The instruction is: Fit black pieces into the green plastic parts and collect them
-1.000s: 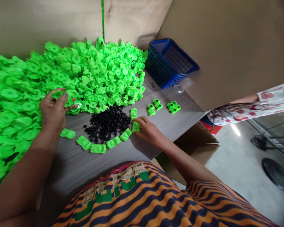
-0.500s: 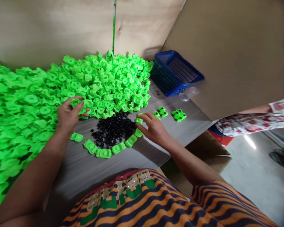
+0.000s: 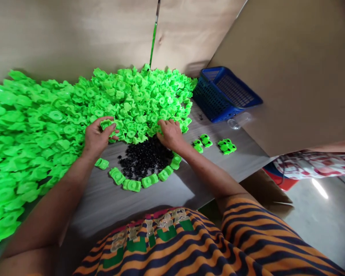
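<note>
A big heap of bright green plastic parts [image 3: 60, 115] covers the left and back of the grey table [image 3: 161, 191]. My left hand [image 3: 97, 136] is at the heap's near edge, its fingers closed on one green part [image 3: 107, 124]. My right hand [image 3: 168, 134] reaches into the heap's front edge, fingers curled among the parts; what it holds is hidden. Between the hands lies a small pile of black pieces [image 3: 145, 157]. Several green parts [image 3: 140, 181] lie in a curved row along its near side.
A blue mesh basket [image 3: 227, 94] stands at the back right against brown board walls. Three assembled green pieces [image 3: 215, 143] lie near it. Another person's patterned sleeve [image 3: 316, 163] shows at the right, beyond the table edge.
My right hand has left the curved row of parts and moved up into the heap's front edge. My left hand still holds its green part. The view has shifted.
</note>
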Demonstrator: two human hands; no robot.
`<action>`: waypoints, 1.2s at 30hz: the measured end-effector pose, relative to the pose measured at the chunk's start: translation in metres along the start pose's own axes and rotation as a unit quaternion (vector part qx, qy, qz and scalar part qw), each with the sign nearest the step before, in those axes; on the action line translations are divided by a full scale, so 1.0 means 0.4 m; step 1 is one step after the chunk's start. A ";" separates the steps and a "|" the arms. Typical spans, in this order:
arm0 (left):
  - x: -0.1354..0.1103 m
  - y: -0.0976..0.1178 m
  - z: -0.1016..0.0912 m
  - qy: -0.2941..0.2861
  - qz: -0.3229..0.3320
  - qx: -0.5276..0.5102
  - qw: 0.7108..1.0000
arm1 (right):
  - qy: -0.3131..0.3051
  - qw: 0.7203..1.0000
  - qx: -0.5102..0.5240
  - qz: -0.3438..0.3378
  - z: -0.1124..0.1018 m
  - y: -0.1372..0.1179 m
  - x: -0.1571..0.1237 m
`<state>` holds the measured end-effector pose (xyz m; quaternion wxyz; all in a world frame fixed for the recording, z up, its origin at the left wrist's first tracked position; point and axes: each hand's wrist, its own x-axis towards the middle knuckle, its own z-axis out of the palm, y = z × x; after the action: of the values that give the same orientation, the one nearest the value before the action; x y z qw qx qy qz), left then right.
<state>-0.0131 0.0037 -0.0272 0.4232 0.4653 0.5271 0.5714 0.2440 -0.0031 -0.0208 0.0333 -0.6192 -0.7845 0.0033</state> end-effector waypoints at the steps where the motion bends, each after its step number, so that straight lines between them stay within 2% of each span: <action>1: 0.001 0.001 -0.001 0.003 0.000 0.001 1.000 | 0.012 1.000 0.004 -0.002 0.006 0.003 0.003; 6: 0.010 0.003 -0.005 0.033 0.014 0.012 0.999 | 0.106 0.993 0.035 -0.027 -0.002 0.015 0.059; 11: 0.011 0.004 -0.008 0.062 0.051 0.027 0.996 | 0.143 0.984 0.085 -0.070 -0.050 -0.008 0.114; 13: 0.010 0.005 -0.009 0.066 0.066 0.032 0.995 | 0.117 0.981 0.092 -0.126 -0.062 -0.029 0.103; 16: 0.010 0.003 -0.010 0.072 0.085 0.035 0.993 | 0.003 0.975 0.065 -0.213 -0.064 -0.061 0.064; 19: 0.010 0.003 -0.012 0.084 0.094 0.047 0.991 | -0.070 0.970 0.025 -0.229 -0.058 -0.083 0.036; 24: 0.010 0.006 -0.013 0.092 0.085 0.065 0.990 | -0.099 0.964 0.017 -0.245 -0.047 -0.085 0.044; 28: 0.014 0.004 -0.015 0.090 0.079 0.054 0.991 | -0.075 0.958 0.073 -0.267 -0.030 -0.074 0.041; 31: 0.017 0.003 -0.016 0.096 0.083 0.049 0.991 | -0.048 0.958 0.120 -0.255 -0.026 -0.058 0.036; 33: 0.016 0.007 -0.013 0.101 0.081 0.042 0.991 | -0.011 0.964 0.141 -0.227 -0.037 -0.034 0.047; 36: 0.010 0.017 -0.008 0.092 0.057 0.030 0.994 | 0.087 0.975 0.148 -0.140 -0.067 0.020 0.088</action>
<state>-0.0171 0.0062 -0.0200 0.3253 0.4523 0.5534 0.6191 0.2451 0.0318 0.0072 0.1927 -0.4890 -0.8486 0.0606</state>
